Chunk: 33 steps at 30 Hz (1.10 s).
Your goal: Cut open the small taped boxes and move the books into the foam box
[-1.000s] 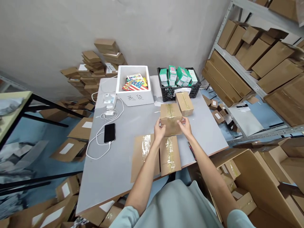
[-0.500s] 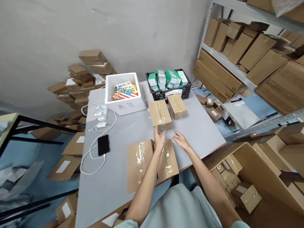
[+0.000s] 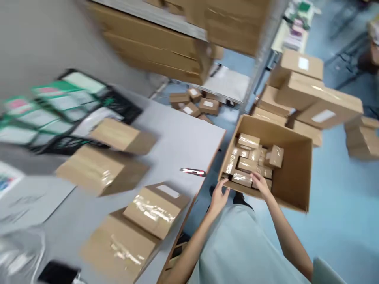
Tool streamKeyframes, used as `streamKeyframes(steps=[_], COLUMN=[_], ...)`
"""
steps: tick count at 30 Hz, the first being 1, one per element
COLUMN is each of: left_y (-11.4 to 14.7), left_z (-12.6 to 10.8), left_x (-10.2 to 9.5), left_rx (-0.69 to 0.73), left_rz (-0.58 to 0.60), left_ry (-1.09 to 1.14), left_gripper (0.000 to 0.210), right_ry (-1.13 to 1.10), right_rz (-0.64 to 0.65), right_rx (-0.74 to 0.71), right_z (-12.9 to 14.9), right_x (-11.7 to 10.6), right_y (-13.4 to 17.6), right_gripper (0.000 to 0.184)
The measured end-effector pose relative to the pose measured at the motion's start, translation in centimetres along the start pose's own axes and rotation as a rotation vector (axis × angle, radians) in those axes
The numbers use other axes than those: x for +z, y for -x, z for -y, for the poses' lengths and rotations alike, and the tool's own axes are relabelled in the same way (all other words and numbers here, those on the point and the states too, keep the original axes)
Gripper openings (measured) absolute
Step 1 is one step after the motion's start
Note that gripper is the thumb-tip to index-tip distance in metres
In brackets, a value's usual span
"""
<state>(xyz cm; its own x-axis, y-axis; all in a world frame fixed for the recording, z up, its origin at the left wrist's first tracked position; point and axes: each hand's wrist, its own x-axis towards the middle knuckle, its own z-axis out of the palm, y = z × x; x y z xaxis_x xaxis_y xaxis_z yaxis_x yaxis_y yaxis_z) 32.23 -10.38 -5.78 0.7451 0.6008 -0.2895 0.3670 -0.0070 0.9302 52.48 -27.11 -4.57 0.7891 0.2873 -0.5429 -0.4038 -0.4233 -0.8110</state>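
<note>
A large open carton [image 3: 291, 177] stands beside the table, with several small taped cardboard boxes [image 3: 248, 163] packed in its left part. My left hand [image 3: 218, 197] is at the carton's near left corner, fingers apart, close to or touching the rim. Over the near wall reaches my right hand [image 3: 260, 184], its fingers spread at a small taped box [image 3: 242, 178] in the bottom row; whether they touch it I cannot tell. Neither hand holds anything visible.
On the grey table [image 3: 180, 142] lie a utility knife [image 3: 193, 172], taped boxes [image 3: 152, 209] and a black phone [image 3: 59, 272]. A black crate [image 3: 127, 104] holds green-and-white boxes. Stacked cartons [image 3: 328, 102] stand behind the large carton; a metal shelf [image 3: 257, 67] rises beyond the table.
My view has swung right from the table to the large carton. Both hands have left the boxes on the table and moved to the carton. The knife has come into view.
</note>
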Motion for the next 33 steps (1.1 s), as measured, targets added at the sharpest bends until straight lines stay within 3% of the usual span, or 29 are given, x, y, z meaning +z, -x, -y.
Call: streamKeyframes(steps=[4,8,13,16,20,26,33], left_y=[-2.9,-5.3,-4.9,-4.0,-3.1,-2.2,-0.4], left_z=[-0.2,0.4,2.3,3.3,4.2,5.2,5.5], left_x=[2.9,7.9,15.6,18.4,18.7,16.9,16.0], left_rx=[-0.023,0.018,0.028,0.081,0.157,0.248,0.181], left_rz=[0.155,0.302,0.466,0.403,0.230,0.266,0.264], left_ry=[-0.201,-0.358,-0.599,-0.704,-0.770,-0.936,-0.835], left_gripper=[0.037,0.038,0.030,0.025,0.023,0.029,0.039], right_ry=[-0.144,-0.187,0.020,0.189,0.358,0.529,0.680], right_rz=[-0.155,-0.257,-0.360,-0.394,-0.429,-0.411,-0.402], right_rx=[0.083,0.133,0.189,0.224,0.295,0.418,0.511], right_z=[-3.2,-7.4,-10.3,-11.6,-13.7,-17.6,-21.2], right_x=[-4.7,-8.0,-12.1,-14.6,-16.9,-18.1,-18.6], right_y=[-2.2,-5.0,-9.8,-14.1,-20.6,-30.3,-39.2], right_gripper=[0.092,0.093,0.095,0.091,0.092,0.119,0.141])
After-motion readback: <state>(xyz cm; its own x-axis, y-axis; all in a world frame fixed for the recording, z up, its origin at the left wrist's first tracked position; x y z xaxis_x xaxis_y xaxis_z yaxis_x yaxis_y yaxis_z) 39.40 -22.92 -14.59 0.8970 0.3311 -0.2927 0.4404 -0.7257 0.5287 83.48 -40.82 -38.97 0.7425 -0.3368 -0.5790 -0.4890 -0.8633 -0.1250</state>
